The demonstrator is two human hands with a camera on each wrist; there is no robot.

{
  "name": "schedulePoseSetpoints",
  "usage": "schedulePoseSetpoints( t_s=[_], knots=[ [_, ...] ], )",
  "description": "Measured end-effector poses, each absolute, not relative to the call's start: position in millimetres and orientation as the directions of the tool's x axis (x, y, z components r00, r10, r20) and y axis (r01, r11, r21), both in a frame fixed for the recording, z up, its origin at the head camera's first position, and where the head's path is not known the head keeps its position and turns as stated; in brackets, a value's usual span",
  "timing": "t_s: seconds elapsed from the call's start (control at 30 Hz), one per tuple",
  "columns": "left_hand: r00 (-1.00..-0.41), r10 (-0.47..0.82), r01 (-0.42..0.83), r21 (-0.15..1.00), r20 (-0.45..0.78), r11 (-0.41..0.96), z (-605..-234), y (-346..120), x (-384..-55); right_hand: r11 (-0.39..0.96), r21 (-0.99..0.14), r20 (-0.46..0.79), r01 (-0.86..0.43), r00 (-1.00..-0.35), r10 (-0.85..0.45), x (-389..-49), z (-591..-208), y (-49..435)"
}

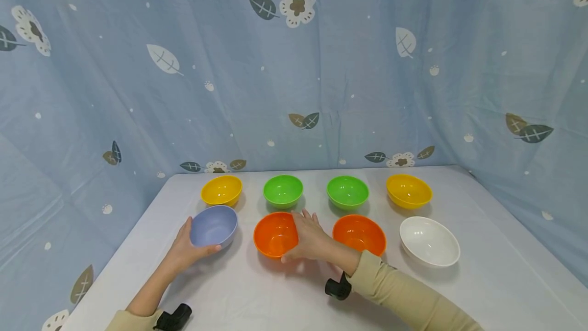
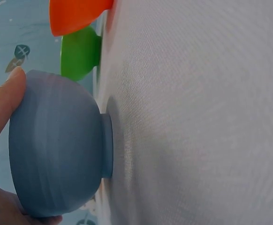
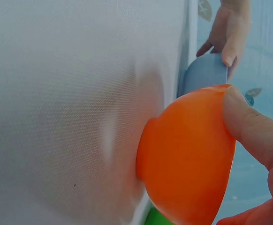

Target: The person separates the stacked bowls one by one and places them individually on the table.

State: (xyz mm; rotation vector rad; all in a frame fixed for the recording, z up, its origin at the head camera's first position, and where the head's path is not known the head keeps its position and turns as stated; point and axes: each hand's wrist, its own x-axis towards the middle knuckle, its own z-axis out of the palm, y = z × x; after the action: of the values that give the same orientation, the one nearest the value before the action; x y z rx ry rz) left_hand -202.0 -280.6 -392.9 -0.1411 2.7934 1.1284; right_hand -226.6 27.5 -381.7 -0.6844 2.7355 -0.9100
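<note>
My left hand (image 1: 186, 249) holds a periwinkle-blue bowl (image 1: 214, 226) by its left side, thumb along the near rim. In the left wrist view this blue bowl (image 2: 56, 145) is upright, its foot at the white cloth; whether it touches I cannot tell. My right hand (image 1: 310, 239) grips the left orange bowl (image 1: 273, 236) at its right side. The thumb (image 3: 251, 126) presses near the rim of that orange bowl (image 3: 188, 154) in the right wrist view, with other fingers partly out of frame. A second orange bowl (image 1: 358, 234) stands behind my right wrist, partly covered.
Behind stand a yellow bowl (image 1: 222, 191), two green bowls (image 1: 283, 191) and another yellow bowl (image 1: 409, 191) in a row. A white bowl (image 1: 429, 241) is at the right. The white table (image 1: 257, 300) meets a blue patterned curtain (image 1: 275, 75) at its back.
</note>
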Motion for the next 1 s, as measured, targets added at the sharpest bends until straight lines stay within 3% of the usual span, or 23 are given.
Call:
schedulePoseSetpoints(
  t_s=[0.57,0.77,1.0],
  knots=[
    [-0.988,-0.028,-0.122,0.673,-0.149,0.73,-388.1,-281.8,-203.7,0.664,-0.681,-0.006,-0.309,-0.904,-0.427,-221.7,-364.1,47.3],
    [-0.995,-0.001,-0.062,0.63,-0.096,0.775,-377.9,-286.9,-199.5,0.616,-0.667,0.089,-0.419,-0.866,-0.492,-218.1,-342.1,98.0],
    [-0.997,0.055,0.075,0.527,0.055,0.846,-373.3,-303.4,-190.5,0.712,-0.508,0.207,-0.485,-0.871,-0.446,-216.1,-327.7,182.7]
  ],
)
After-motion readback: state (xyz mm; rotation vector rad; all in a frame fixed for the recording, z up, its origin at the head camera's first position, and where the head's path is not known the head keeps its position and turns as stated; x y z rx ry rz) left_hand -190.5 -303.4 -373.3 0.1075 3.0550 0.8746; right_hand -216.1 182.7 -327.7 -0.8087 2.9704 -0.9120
